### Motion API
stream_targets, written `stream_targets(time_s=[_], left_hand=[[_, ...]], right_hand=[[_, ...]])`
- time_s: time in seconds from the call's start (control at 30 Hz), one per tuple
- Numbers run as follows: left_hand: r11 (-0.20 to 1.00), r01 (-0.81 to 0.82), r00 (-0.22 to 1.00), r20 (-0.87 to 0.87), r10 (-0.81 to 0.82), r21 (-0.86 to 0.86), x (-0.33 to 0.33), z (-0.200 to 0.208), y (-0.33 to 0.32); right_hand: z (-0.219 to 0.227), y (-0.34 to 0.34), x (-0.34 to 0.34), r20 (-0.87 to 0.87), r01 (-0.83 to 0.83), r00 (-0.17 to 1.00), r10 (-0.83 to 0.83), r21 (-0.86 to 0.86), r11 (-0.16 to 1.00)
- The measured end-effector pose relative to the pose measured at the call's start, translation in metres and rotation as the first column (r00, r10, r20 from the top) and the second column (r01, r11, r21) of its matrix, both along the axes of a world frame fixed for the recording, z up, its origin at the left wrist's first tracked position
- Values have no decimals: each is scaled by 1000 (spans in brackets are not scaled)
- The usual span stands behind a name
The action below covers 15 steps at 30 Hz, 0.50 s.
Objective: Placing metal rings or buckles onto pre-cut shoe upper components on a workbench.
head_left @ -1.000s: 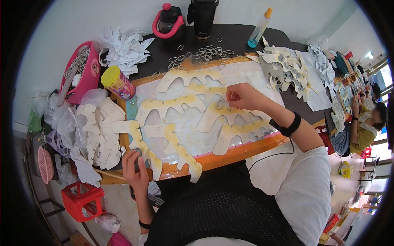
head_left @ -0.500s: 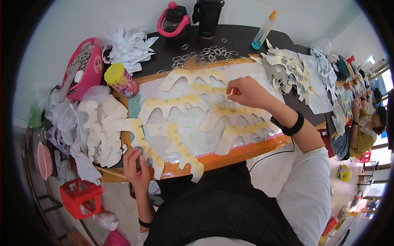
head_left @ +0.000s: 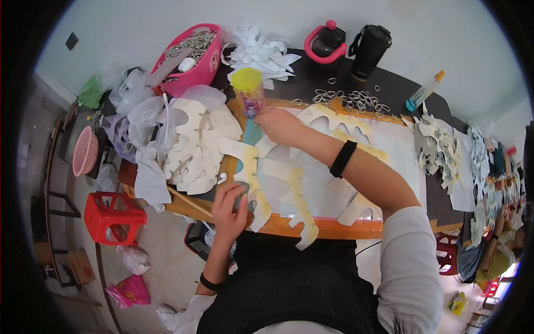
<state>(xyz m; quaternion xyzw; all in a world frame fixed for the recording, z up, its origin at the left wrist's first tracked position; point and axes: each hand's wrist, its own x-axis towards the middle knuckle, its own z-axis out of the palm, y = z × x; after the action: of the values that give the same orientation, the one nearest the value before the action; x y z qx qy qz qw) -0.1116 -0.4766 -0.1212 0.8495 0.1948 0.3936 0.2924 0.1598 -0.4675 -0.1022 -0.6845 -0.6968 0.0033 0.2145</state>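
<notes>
My right hand reaches across to the left end of the orange-edged work board. Its fingers are curled at the foot of a yellow-lidded jar, beside a teal strip; whether it holds anything is hidden. My left hand rests at the board's front edge, fingers closed over the edge of a cream cutout with yellow smears. A second such cutout lies next to it. More cutouts lie under my right forearm.
A stack of white cutouts and plastic bags sit left of the board. Behind are a pink basket, loose metal rings, a pink-handled jug, a black tumbler and a glue bottle. A red stool stands lower left.
My right hand left the cutouts at the board's middle and swung left to the jar. My head turned left, shifting the whole scene right. My left hand stayed on its cutout.
</notes>
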Motion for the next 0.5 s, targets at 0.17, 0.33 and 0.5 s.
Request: stream_targets(time_s=[0.17,0.33,0.5], left_hand=[[1000,-3,1000,12,3,-30,-1,-3,-1],[998,22,1000,19,-21,-62,3,-1,-4],[999,25,999,31,-24,-44,3,-1,-3]], right_hand=[[6,13,-15,213,77,976,-42,-160,984],[21,4,1,43,50,998,-53,70,996],[53,-47,20,-497,109,850,-177,-163,981]])
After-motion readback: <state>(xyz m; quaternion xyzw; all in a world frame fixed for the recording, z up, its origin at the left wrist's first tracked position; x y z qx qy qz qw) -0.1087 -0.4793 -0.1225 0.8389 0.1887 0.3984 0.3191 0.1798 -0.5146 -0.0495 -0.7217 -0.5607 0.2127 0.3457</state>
